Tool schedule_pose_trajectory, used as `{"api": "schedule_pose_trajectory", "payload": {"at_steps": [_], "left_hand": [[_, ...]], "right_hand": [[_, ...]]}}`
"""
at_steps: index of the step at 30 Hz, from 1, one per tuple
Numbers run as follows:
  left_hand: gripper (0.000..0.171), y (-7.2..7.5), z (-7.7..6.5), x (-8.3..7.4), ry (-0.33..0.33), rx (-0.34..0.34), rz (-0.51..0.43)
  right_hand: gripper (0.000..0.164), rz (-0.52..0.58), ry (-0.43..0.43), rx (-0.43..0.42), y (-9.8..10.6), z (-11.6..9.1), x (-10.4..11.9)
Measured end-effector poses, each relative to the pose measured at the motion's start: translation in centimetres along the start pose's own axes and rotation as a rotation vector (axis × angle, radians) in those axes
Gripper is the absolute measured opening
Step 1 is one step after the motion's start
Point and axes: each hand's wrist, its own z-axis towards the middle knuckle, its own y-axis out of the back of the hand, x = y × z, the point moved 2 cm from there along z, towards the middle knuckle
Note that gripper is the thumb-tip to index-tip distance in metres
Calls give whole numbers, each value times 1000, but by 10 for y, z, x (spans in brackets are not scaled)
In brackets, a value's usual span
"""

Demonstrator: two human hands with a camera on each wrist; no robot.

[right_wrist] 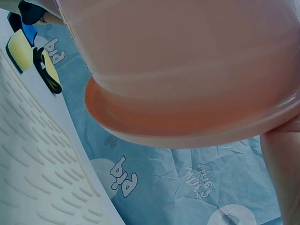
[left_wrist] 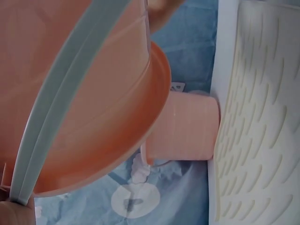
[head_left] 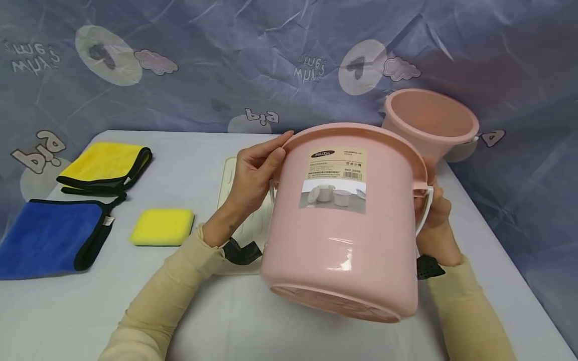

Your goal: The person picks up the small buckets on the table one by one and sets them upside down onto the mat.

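Observation:
A large pink plastic bucket (head_left: 343, 250) with a paper label (head_left: 334, 180) is held up in front of the body, its base tilted toward me. My left hand (head_left: 255, 175) grips the left side of its rim, thumb and fingers on the edge. On the opposite side, my right hand (head_left: 435, 215) holds the rim near the handle joint, its fingers partly hidden by the bucket. The pale bail handle (left_wrist: 61, 93) crosses the left wrist view. Behind and under the bucket lies a cream ridged washboard (left_wrist: 262, 117), partly covered in the head view.
A second pink bucket (head_left: 420, 143) stands at the back right. To the left are a yellow sponge (head_left: 162, 227), a folded yellow cloth (head_left: 104, 163) and a folded blue cloth (head_left: 49, 238) on the white table (head_left: 217, 321). A printed curtain (head_left: 280, 60) hangs behind.

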Motion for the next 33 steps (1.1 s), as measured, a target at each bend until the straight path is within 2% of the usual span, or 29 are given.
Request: {"api": "schedule_pose_trajectory", "payload": {"at_steps": [2, 5, 6, 15, 21, 29, 33], "left_hand": [[25, 0, -1, 0, -2, -13, 9], [24, 1, -1, 1, -9, -27, 26], [24, 1, -1, 1, -11, -32, 31], [26, 5, -1, 1, 13, -94, 30], [29, 6, -1, 0, 26, -132, 54], [27, 8, -1, -2, 61, -204, 78], [27, 10, -1, -4, 67, -224, 91]], "right_hand": [[32, 12, -25, 40, -1, 3, -3], [36, 94, -57, 126, -3, 8, -5], [37, 88, -69, 127, -2, 8, -5], [39, -51, -116, -27, 5, 8, 2], [41, -99, -132, -51, 9, 8, 5], [43, -212, -155, -168, 10, 8, 8], [43, -303, -153, -203, 8, 9, 7]]}}
